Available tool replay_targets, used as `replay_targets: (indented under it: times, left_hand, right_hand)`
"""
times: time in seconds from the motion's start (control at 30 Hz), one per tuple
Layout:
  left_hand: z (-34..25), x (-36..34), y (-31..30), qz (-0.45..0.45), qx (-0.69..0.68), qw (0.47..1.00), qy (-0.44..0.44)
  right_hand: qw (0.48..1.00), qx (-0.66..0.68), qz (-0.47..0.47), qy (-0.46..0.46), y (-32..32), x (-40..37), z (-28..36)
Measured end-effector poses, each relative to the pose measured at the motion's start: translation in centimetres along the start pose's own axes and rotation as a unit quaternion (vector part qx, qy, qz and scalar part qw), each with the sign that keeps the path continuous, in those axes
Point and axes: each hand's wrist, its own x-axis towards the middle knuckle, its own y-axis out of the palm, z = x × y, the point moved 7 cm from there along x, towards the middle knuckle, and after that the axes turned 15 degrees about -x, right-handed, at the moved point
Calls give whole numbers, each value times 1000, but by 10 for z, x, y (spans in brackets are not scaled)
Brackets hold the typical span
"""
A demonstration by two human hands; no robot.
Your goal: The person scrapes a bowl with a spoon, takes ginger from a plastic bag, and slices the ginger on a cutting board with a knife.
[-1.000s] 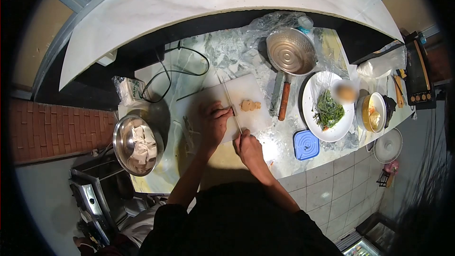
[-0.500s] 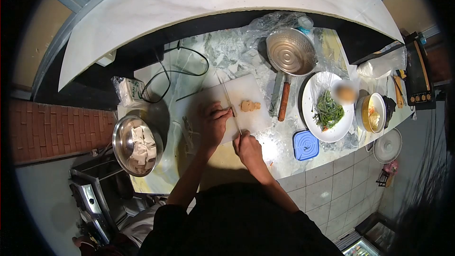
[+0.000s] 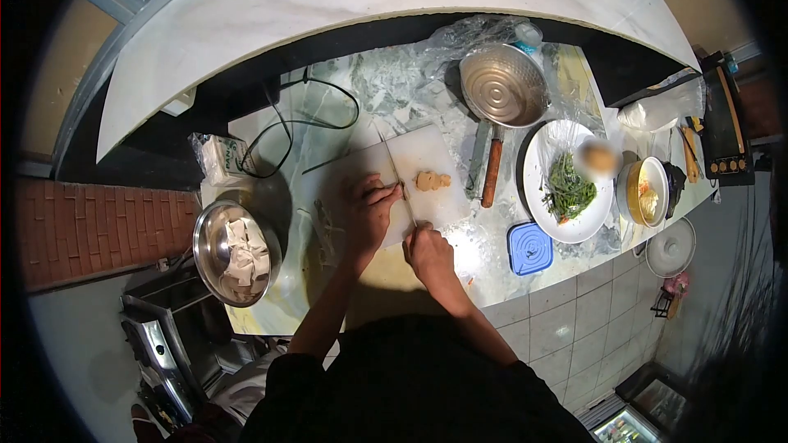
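Note:
A white cutting board (image 3: 443, 148) lies on the marble counter, with small brown slices (image 3: 431, 181) on its right half. My right hand (image 3: 429, 256) is closed on the handle of a knife (image 3: 395, 166), whose long thin blade points away from me across the board. My left hand (image 3: 373, 212) rests on the board left of the blade. Its fingers are bent together, with the fingertips beside the blade on a small piece that they mostly hide.
A steel bowl (image 3: 203, 267) with pale blocks stands left. To the right are a pan (image 3: 502, 86), a white plate (image 3: 591, 226) of greens, a blue lid (image 3: 530, 248) and a tub (image 3: 654, 193). A black cable (image 3: 328, 125) and a tissue pack (image 3: 222, 160) lie behind.
The whole view has shifted slightly. My hands and the knife keep nearly the same place on the board. A foot now shows at the lower left, where another person's hand was visible.

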Motion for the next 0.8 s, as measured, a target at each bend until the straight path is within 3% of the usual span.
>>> replay_targets:
  times: [0.13, 0.37, 0.47, 0.57, 0.8]
  left_hand:
    - [12, -5, 7, 24, -29, 998, -48]
    - [5, -2, -2, -14, -55, 998, -37]
    - [-1, 2, -3, 4, -28, 999, -35]
    - [10, -2, 2, 2, -93, 993, -68]
    - [11, -4, 5, 14, -53, 997, -53]
  right_hand:
    - [1000, -11, 9, 5, 0, -1, -4]
    - [1000, -7, 17, -6, -7, -6, -17]
    - [1000, 1, 2, 0, -20, -8, -16]
    - [999, 38, -24, -14, -29, -2, -16]
    - [999, 41, 8, -10, -40, 5, -21]
